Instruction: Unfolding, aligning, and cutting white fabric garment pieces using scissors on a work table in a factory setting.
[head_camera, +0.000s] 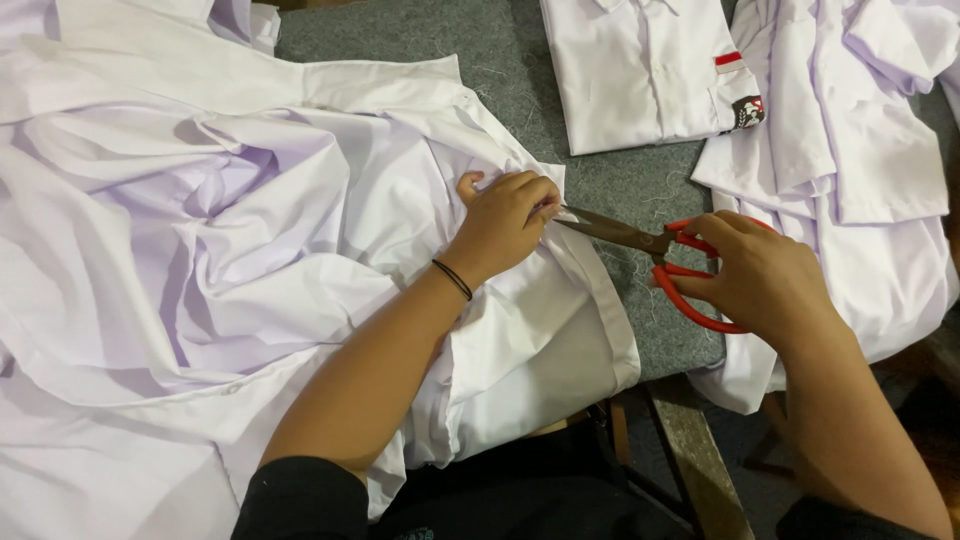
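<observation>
With the left hand (503, 222) pinching the white shirt's (250, 250) edge on the grey worktop (640, 190) and the right hand (755, 275) closed through the red-handled scissors (655, 255), keep the cloth taut and snip only at the blade tips.

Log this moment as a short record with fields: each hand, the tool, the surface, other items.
left hand: pinches the edge of a crumpled white shirt
right hand: holds red-handled scissors
scissors: blade tips at the pinched cloth
surface: grey felt table
other items: folded white shirt at top; pile of white shirts at right
left wrist: black band
</observation>
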